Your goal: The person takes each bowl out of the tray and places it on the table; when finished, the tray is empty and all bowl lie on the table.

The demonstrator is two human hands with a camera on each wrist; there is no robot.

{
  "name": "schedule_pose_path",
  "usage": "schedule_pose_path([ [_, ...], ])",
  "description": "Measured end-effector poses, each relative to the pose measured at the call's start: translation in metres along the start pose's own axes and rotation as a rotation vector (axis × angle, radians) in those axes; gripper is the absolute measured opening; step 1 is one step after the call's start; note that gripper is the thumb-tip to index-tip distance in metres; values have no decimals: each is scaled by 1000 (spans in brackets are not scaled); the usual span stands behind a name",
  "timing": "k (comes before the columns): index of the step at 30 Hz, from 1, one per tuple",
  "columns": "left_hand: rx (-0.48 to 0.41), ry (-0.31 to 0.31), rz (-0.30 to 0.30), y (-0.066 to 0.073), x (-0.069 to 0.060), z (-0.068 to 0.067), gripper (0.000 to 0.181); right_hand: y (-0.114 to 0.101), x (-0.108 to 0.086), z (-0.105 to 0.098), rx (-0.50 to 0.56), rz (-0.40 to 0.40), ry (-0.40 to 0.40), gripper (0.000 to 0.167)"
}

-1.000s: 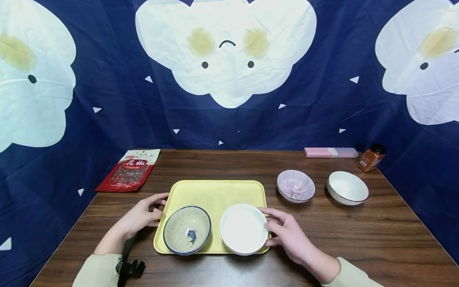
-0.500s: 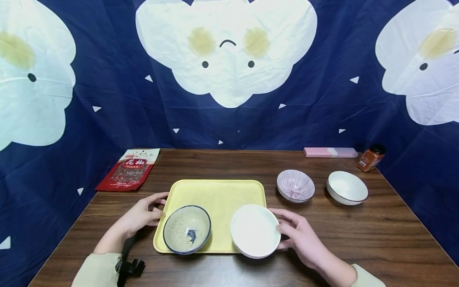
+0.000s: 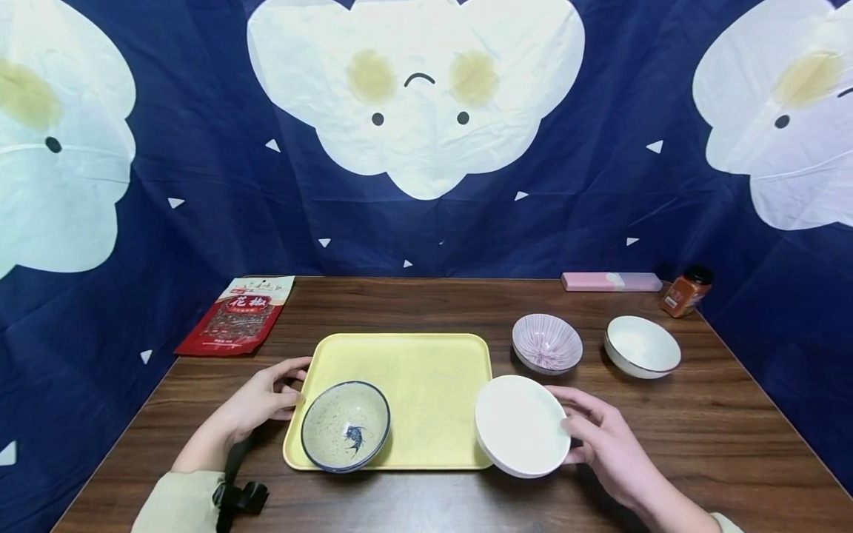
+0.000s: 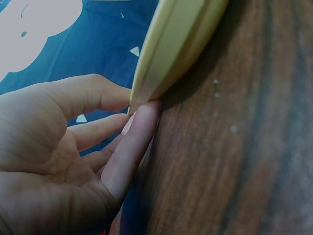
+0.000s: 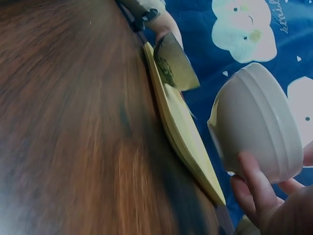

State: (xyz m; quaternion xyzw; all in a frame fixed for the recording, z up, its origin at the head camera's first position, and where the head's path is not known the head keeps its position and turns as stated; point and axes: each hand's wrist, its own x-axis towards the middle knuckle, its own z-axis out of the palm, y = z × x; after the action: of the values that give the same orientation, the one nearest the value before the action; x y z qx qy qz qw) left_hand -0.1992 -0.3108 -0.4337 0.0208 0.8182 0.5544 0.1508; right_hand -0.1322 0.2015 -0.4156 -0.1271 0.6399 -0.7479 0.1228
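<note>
My right hand [image 3: 609,444] grips the plain white bowl [image 3: 522,427] by its right side. In the right wrist view the white bowl [image 5: 259,122] is raised off the surface, fingers against its outer wall. In the head view it overlaps the right edge of the yellow tray [image 3: 426,370]. A speckled bowl [image 3: 346,426] with a blue rim and a blue fish motif sits at the tray's front left. My left hand [image 3: 266,400] is at the tray's left edge; in the left wrist view its thumb and index finger pinch the tray's rim [image 4: 168,49].
On the wooden table [image 3: 400,303], a purple-striped bowl [image 3: 548,343] and a white dark-rimmed bowl [image 3: 643,346] stand to the right. Behind them are a pink case [image 3: 609,281] and an orange spice jar [image 3: 686,292]. A red spice packet [image 3: 236,317] lies back left.
The right hand has carried the white bowl rightward, from over the tray's front right to past its right edge. The left hand, tray and speckled bowl stay in place.
</note>
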Motion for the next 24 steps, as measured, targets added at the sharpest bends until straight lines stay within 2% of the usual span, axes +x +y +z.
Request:
schedule_pose_path([
  [11, 0, -1, 2, -1, 0, -1, 71, 6, -15, -28, -59, -3, 73, 53],
  [17, 0, -2, 5, -2, 0, -1, 72, 11, -21, -38, -94, 32, 161, 52],
  [24, -4, -5, 5, -1, 1, -1, 72, 17, -25, -49, -93, 46, 219, 52],
])
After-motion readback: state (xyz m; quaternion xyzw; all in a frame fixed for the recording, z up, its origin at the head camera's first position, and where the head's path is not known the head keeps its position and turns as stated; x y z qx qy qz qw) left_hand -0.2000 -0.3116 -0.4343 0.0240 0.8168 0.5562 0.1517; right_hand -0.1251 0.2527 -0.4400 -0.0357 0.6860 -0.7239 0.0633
